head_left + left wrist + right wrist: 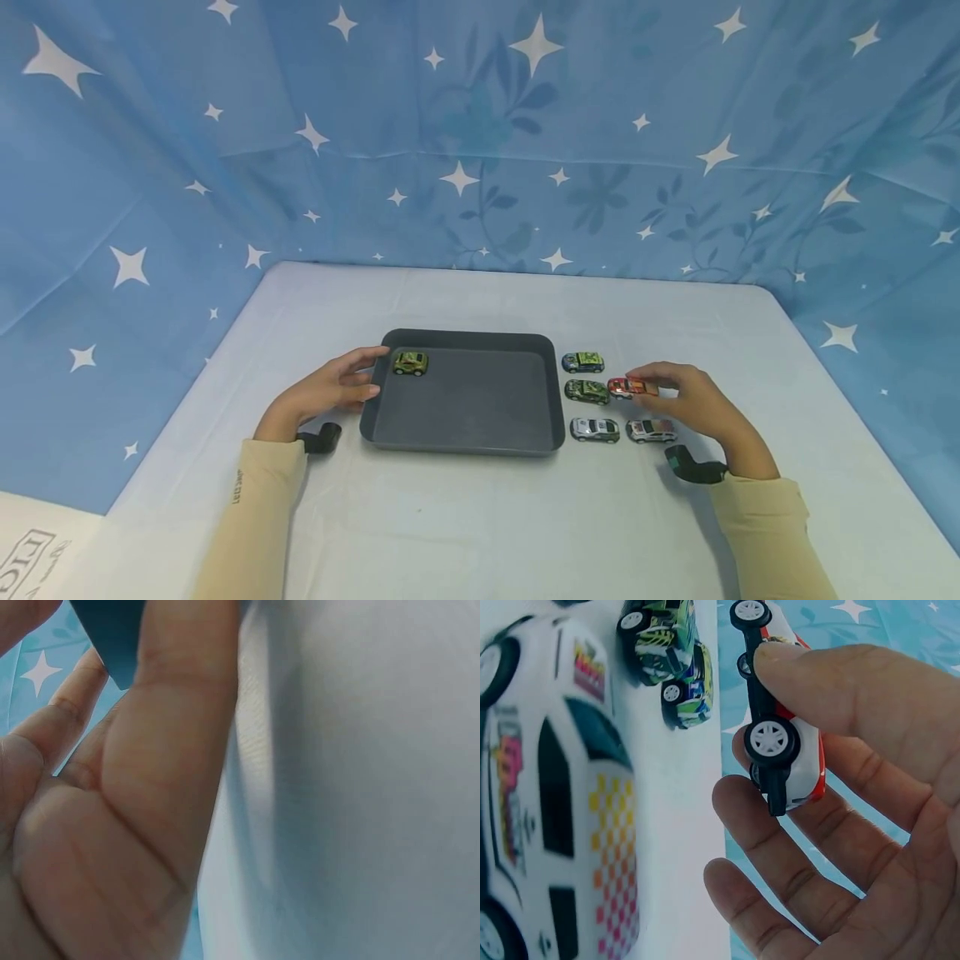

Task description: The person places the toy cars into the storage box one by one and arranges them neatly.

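Observation:
My right hand [686, 400] pinches a red, orange and white toy car [806, 761] between thumb and fingers. In the right wrist view the car is raised and tilted, its wheels and underside towards the palm. My left hand [322, 392] is at the left edge of a dark grey tray [465, 448], fingers fairly straight and fingertips at the rim. A yellow-green toy car [410, 363] stands in the tray's far left corner. Right of the tray stand a blue-green car [582, 362], a green camouflage car [587, 392], a silver-white car [595, 430] and a white checkered car [585, 795].
A white cloth covers the table [480, 525]. Behind it hangs a blue curtain [420, 108] with white stars. Dark wrist-camera mounts [693, 467] jut out near both hands. A printed pale sheet or box [37, 550] lies at the lower left.

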The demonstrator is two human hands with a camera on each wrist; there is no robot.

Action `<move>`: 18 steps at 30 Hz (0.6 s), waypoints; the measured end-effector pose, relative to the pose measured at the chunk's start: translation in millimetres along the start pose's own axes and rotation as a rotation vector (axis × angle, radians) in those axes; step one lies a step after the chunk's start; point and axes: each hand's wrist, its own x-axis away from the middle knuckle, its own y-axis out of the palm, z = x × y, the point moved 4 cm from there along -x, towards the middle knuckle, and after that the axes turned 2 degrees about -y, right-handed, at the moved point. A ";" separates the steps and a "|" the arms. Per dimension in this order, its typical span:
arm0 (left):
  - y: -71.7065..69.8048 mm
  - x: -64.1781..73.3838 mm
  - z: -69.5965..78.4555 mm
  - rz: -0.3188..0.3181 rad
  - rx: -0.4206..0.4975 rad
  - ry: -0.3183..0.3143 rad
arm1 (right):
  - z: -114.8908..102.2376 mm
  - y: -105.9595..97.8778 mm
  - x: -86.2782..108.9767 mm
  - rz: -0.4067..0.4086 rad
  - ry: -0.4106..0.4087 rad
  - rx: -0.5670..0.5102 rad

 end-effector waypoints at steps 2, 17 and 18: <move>0.2 -0.3 0.2 -0.001 0.003 0.000 | -2.4 0.3 -0.9 -0.001 -0.010 -0.010; 0.5 0.0 2.2 0.001 0.006 0.002 | -17.8 4.5 -9.3 0.006 -0.053 -0.034; 0.5 0.1 2.4 0.002 0.010 0.000 | -18.8 4.8 -9.9 0.006 -0.058 -0.035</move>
